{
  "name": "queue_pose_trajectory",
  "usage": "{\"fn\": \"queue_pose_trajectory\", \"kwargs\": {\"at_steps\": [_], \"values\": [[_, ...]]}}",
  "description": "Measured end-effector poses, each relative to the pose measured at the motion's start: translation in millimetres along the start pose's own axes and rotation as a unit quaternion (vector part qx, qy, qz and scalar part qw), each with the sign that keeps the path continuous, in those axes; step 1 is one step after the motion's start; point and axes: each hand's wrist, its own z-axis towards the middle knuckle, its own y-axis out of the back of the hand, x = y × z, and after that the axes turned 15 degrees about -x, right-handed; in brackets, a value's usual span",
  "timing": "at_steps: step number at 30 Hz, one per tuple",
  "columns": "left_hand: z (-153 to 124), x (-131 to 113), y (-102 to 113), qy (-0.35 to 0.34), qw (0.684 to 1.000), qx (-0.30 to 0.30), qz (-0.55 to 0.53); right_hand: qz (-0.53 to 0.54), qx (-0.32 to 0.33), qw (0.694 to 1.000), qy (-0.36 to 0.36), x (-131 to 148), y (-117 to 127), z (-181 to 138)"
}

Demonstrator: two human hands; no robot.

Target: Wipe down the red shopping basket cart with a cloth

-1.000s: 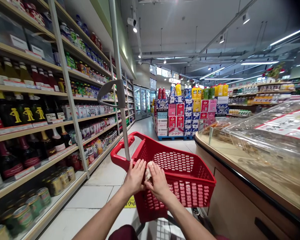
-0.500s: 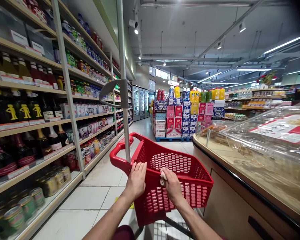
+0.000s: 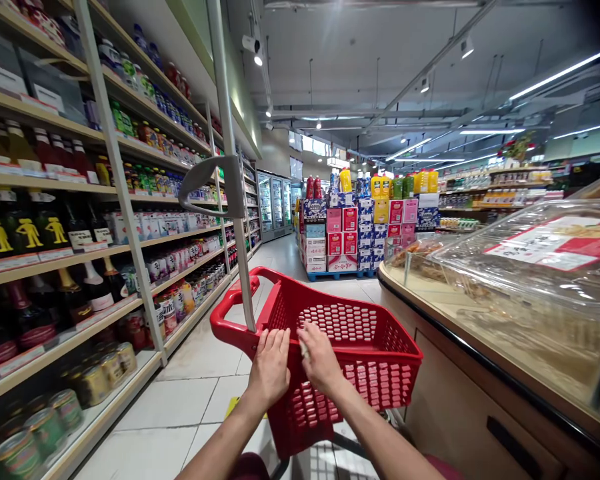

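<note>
In front of me stands a red shopping cart [image 3: 403, 373] with a plastic basket, its sides pierced with small holes. My left hand [image 3: 269, 370] grips the basket's near rim, fingers together and curled over the edge. Close to its right, my right hand [image 3: 321, 359] presses a small crumpled whitish cloth [image 3: 303, 348] against the same rim; most of the cloth is hidden by the fingers. A metal pole with a grey loop handle [image 3: 234, 188] rises from the cart's left end.
On the left run tall shelves [image 3: 153, 290] of bottles and cans. At right is a counter [image 3: 430, 317] with clear plastic food boxes [image 3: 485, 280]. Stacked drink cartons [image 3: 350, 240] stand ahead on a blue pallet [image 3: 325, 275]. Glass-door fridges [image 3: 275, 200] line the back.
My right hand has slid left along the rim with the cloth, closer to my left hand. My left hand stays on the rim. The view has shifted slightly to the right.
</note>
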Motion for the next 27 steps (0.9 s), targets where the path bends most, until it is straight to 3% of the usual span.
{"fn": "queue_pose_trajectory", "kwargs": {"at_steps": [4, 8, 11, 14, 17, 20, 22, 27], "values": [[-1, 2, 1, -0.012, 1.000, -0.008, 0.013, -0.006, 0.018, 0.997, 0.071, -34, 19, -22], [0, -6, 1, -0.001, 1.000, -0.006, 0.022, -0.086, -0.028, 0.995, 0.030, -76, 49, -46], [0, -12, 0, 0.020, 0.999, -0.009, 0.028, -0.102, -0.036, 0.994, 0.016, -73, 47, -49], [1, -12, -1, 0.009, 1.000, -0.007, 0.026, -0.071, 0.005, 0.996, 0.053, -69, 44, -47], [2, -12, -2, 0.009, 0.999, -0.010, 0.033, -0.087, 0.008, 0.995, 0.039, -94, 65, -51], [3, -21, -5, 0.019, 0.999, -0.013, 0.032, -0.124, -0.032, 0.992, -0.015, -121, 87, -59], [4, -31, -8, 0.017, 1.000, -0.005, 0.023, -0.113, -0.034, 0.993, -0.019, -122, 87, -60], [6, -44, -17, 0.015, 1.000, -0.001, 0.020, -0.087, -0.006, 0.996, 0.004, -90, 57, -47]]}}
